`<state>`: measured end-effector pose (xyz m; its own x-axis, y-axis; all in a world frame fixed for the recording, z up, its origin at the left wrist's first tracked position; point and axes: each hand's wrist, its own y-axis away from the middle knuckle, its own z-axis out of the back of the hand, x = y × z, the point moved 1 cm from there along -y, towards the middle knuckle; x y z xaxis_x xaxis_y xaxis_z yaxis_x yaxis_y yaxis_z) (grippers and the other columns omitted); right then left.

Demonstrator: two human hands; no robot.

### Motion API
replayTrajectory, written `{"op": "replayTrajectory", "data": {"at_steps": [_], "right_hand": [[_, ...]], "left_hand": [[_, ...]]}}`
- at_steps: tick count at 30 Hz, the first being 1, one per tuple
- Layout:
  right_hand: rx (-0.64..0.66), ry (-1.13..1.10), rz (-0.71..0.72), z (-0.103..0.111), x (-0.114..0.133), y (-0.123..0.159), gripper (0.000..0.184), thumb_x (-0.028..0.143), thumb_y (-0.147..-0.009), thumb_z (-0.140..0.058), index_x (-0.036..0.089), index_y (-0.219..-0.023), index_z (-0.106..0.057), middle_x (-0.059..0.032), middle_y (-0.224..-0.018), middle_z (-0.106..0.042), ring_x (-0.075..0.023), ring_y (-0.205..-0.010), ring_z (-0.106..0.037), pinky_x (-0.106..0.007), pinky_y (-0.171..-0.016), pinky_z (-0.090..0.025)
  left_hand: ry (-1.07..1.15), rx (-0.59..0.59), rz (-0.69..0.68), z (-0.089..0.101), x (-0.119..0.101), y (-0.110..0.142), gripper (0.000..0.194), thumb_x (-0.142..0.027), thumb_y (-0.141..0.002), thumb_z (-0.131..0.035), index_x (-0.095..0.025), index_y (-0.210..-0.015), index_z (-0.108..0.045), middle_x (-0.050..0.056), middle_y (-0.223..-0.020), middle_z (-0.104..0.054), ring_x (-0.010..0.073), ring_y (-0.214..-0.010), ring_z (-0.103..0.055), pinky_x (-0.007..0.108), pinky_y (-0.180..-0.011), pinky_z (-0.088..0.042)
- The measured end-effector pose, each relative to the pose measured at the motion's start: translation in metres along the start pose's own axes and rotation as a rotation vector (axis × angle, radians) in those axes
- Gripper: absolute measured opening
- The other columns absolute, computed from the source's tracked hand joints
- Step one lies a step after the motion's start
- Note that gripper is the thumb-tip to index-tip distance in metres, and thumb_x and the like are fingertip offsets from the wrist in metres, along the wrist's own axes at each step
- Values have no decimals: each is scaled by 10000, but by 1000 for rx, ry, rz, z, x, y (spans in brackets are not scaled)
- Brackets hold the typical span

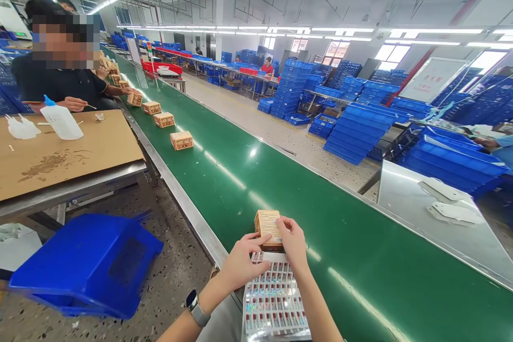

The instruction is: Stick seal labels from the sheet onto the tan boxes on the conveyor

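Note:
A small tan and brown printed cardboard box (266, 223) sits on the green conveyor belt in front of me. My left hand (244, 262) has its fingers spread; a fingertip touches the near part of the box's top, and the thumb lies over a sheet of small shiny stickers (274, 299). The fingers of my right hand (292, 238) are pinched together at the right side of the box's top. A small pale spot shows at those fingertips, too small to name. The sticker sheet lies between my forearms, close to my body, just short of the box.
Similar boxes (181, 140) stand along the belt (240, 171) to the far left. A co-worker (60, 80) sits there by a cardboard-covered table (80, 165) with a white bottle (62, 117). A blue stool (88, 262) is at lower left. Blue crates (356, 131) are stacked beyond the belt.

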<state>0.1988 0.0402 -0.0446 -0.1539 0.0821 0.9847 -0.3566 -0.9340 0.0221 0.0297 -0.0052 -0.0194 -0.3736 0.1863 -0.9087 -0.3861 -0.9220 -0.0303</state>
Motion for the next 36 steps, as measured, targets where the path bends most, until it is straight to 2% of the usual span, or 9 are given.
{"op": "replayTrajectory", "data": {"at_steps": [5,12,18,20,22,25,28,30,36], "right_hand": [[-40,108,47,8,4,12,271,474,-767,-607,211,-831,-601,-77,-875,-704,-264,-830,-665,-377,-775,-510],[-102,154,12,27,0,4,427,515,-754,-621,213,-1029,-497,-53,-785,-713,-264,-743,-697,-365,-686,-533],[-46,152,1,73,-3,6,343,536,-742,-588,218,-871,-589,-78,-780,-743,-278,-727,-724,-409,-748,-552],[-41,182,33,95,4,23,352,546,-768,-591,218,-891,-630,-86,-867,-749,-284,-834,-718,-415,-816,-536],[-60,306,119,116,16,47,337,539,-831,-572,231,-937,-660,-89,-973,-740,-292,-931,-692,-416,-821,-523],[-52,516,412,129,38,87,222,433,-919,-547,270,-1001,-673,-58,-1034,-727,-269,-982,-668,-400,-833,-516],[4,552,734,120,52,118,134,292,-929,-582,280,-1037,-660,-34,-1039,-728,-233,-995,-668,-366,-866,-520],[15,575,857,108,56,129,150,247,-925,-595,264,-1064,-647,-43,-1078,-723,-233,-1028,-663,-361,-871,-526],[-20,684,948,91,47,138,115,160,-921,-573,233,-971,-647,-71,-1117,-707,-252,-1087,-649,-381,-871,-530]], "left_hand": [[0,23,-1,-9,-2,2,280,-115,-649,-689,-202,-475,-487,-30,-1364,-611,307,-1336,-465,449,-1091,-397],[19,72,-7,-21,-3,6,288,-118,-641,-705,-192,-478,-478,-20,-1370,-611,330,-1342,-441,457,-1087,-380],[91,71,-30,-20,-10,18,229,-216,-725,-710,-193,-552,-562,50,-1368,-624,330,-1380,-404,442,-1112,-336],[119,47,-7,-19,-16,23,129,-257,-763,-692,-189,-663,-647,84,-1234,-702,305,-1251,-528,391,-1032,-401],[122,42,67,-19,-23,29,174,-315,-803,-659,-172,-704,-660,68,-908,-745,238,-917,-639,314,-809,-465],[133,70,163,-25,-35,35,281,-372,-807,-650,-155,-640,-587,-24,-596,-554,132,-597,-478,242,-563,-335],[186,125,170,-37,-45,38,313,-357,-780,-673,-158,-605,-507,-51,-580,-452,106,-589,-379,229,-543,-273],[202,163,150,-46,-48,39,332,-340,-787,-656,-164,-588,-457,-57,-576,-402,102,-592,-336,230,-539,-250],[219,217,98,-55,-47,42,272,-254,-786,-601,-161,-587,-440,-56,-587,-351,101,-606,-291,234,-531,-216]]}}
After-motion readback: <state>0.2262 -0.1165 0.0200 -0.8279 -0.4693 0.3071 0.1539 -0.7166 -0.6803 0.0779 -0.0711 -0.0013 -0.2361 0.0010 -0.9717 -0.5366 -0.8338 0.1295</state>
